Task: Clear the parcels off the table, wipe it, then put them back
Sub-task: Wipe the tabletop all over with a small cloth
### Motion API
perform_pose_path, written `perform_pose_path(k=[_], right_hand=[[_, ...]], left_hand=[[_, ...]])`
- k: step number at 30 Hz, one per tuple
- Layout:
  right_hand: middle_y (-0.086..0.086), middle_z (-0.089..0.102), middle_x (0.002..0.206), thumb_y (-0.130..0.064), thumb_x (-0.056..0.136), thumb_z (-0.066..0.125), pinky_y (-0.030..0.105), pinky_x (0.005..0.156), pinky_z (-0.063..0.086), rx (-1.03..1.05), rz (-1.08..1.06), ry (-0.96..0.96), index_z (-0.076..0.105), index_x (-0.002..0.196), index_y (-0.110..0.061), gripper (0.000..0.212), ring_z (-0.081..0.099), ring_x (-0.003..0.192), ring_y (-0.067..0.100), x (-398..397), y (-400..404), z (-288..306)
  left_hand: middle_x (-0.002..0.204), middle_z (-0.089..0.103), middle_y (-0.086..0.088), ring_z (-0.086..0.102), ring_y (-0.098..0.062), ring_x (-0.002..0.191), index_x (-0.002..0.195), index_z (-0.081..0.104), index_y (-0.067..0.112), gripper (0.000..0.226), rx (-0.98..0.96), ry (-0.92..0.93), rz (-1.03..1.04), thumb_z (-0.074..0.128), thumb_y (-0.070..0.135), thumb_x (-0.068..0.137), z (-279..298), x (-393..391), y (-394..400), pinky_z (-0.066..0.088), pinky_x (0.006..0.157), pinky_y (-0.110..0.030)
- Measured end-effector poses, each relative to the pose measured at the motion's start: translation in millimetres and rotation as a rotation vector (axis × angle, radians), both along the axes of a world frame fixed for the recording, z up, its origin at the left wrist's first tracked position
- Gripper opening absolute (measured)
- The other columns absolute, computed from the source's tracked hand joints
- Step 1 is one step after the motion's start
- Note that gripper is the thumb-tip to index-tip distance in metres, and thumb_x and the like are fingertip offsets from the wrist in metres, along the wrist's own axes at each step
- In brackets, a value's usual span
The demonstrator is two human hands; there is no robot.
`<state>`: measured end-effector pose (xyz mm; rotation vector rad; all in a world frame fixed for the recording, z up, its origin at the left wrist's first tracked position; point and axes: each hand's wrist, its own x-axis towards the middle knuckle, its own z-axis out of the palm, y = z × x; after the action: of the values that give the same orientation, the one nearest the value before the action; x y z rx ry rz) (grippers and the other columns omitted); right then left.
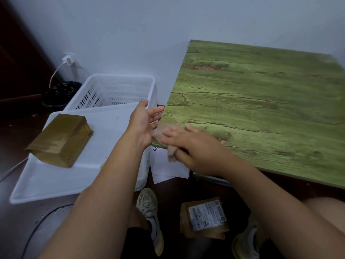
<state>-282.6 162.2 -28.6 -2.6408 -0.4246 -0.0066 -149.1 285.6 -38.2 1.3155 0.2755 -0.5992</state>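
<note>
Wiping under way at the near-left corner of the green table. The right hand presses a beige cloth flat onto the top, fingers loosely spread over it, with a tail of the cloth hanging off the edge by the thumb. The left hand waits just off the table's left edge, palm turned in and fingers straight and slightly parted, holding nothing; my guess is it's cupped there to catch whatever gets swept over.

Parcels are off the top, which makes sense for wiping: one taped brown box sits on the white tray to the left, and a flat parcel with a printed label lies on the floor between the person's shoes.

Room to move looks generous across the wood-grain surface toward the wall. The left side is tighter, with a white basket just beside the table corner and the tray below it, so a wide sweep leftward could knock them.
</note>
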Motion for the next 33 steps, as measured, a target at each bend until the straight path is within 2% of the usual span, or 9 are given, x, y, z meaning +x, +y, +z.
perform_pose_path(k=[3, 6, 8, 12, 15, 19, 24, 30, 33], right_hand=[[-0.007, 0.048, 0.145, -0.026, 0.085, 0.046, 0.035, 0.120, 0.011, 0.018, -0.025, 0.047, 0.060, 0.132, -0.027, 0.049, 0.039, 0.137, 0.008, -5, -15, 4], [-0.004, 0.056, 0.139, -0.031, 0.085, 0.043, 0.040, 0.110, 0.037, 0.002, -0.232, -0.026, 0.065, 0.126, -0.022, 0.047, 0.050, 0.130, 0.020, 3, -29, 7], [0.003, 0.059, 0.136, -0.025, 0.090, 0.044, 0.043, 0.105, 0.039, -0.073, -0.267, -0.083, 0.061, 0.129, -0.018, 0.043, 0.048, 0.126, 0.028, 12, -21, 5], [0.004, 0.062, 0.124, -0.008, 0.090, 0.052, 0.041, 0.098, 0.040, -0.090, -0.148, -0.114, 0.062, 0.116, -0.015, 0.029, 0.049, 0.118, 0.028, 19, 14, -4], [0.004, 0.061, 0.130, -0.014, 0.089, 0.051, 0.041, 0.097, 0.046, -0.097, -0.041, -0.119, 0.066, 0.110, -0.013, 0.026, 0.052, 0.124, 0.027, 4, 19, -4], [-0.002, 0.063, 0.129, -0.029, 0.088, 0.039, 0.037, 0.088, 0.050, -0.101, -0.119, -0.058, 0.062, 0.120, -0.022, 0.040, 0.058, 0.119, 0.021, -9, -8, 5], [-0.003, 0.066, 0.114, -0.014, 0.095, 0.046, 0.029, 0.063, 0.034, -0.145, -0.354, -0.147, 0.058, 0.121, -0.027, 0.032, 0.062, 0.094, 0.023, 12, -25, 6], [0.001, 0.062, 0.130, -0.021, 0.086, 0.043, 0.047, 0.085, 0.053, -0.081, -0.026, -0.076, 0.062, 0.122, -0.027, 0.041, 0.061, 0.116, 0.025, -1, 9, -3], [-0.002, 0.060, 0.135, -0.026, 0.089, 0.043, 0.039, 0.089, 0.052, -0.067, -0.058, -0.097, 0.065, 0.123, -0.024, 0.041, 0.060, 0.119, 0.021, -14, -10, 7]], left_hand=[[0.100, 0.069, -0.008, 0.059, -0.022, 0.094, 0.101, 0.072, 0.006, 0.053, 0.001, -0.020, -0.004, 0.035, 0.044, 0.099, -2, 1, 0, 0.046, 0.092, -0.037], [0.103, 0.069, -0.009, 0.061, -0.020, 0.092, 0.111, 0.068, 0.002, 0.050, 0.009, -0.058, 0.032, 0.037, 0.039, 0.100, -2, -1, -3, 0.047, 0.091, -0.036], [0.099, 0.069, -0.010, 0.061, -0.022, 0.089, 0.113, 0.067, 0.001, 0.048, -0.004, -0.049, 0.059, 0.038, 0.038, 0.099, -2, -2, -6, 0.047, 0.087, -0.038], [0.100, 0.071, -0.009, 0.064, -0.024, 0.099, 0.120, 0.065, 0.004, 0.047, -0.008, -0.037, 0.079, 0.042, 0.038, 0.096, -3, 1, -6, 0.049, 0.089, -0.036], [0.090, 0.071, -0.007, 0.063, -0.025, 0.101, 0.105, 0.071, 0.004, 0.048, 0.001, -0.018, 0.047, 0.042, 0.040, 0.096, -3, 2, -4, 0.049, 0.099, -0.042], [0.087, 0.069, -0.004, 0.059, -0.020, 0.083, 0.111, 0.069, 0.005, 0.046, 0.016, -0.054, 0.024, 0.039, 0.038, 0.098, -1, 0, -4, 0.048, 0.082, -0.034], [0.079, 0.070, -0.002, 0.053, -0.016, 0.065, 0.095, 0.071, 0.008, 0.039, 0.038, -0.057, 0.049, 0.042, 0.034, 0.097, 0, -6, -7, 0.044, 0.066, -0.031], [0.078, 0.068, -0.002, 0.055, -0.018, 0.071, 0.095, 0.071, 0.007, 0.034, 0.046, -0.061, 0.053, 0.044, 0.029, 0.095, 1, -5, -9, 0.046, 0.075, -0.033], [0.069, 0.064, 0.001, 0.046, -0.015, 0.061, 0.097, 0.068, 0.008, 0.026, 0.063, -0.078, 0.037, 0.046, 0.021, 0.090, 2, -8, -8, 0.041, 0.061, -0.028]])
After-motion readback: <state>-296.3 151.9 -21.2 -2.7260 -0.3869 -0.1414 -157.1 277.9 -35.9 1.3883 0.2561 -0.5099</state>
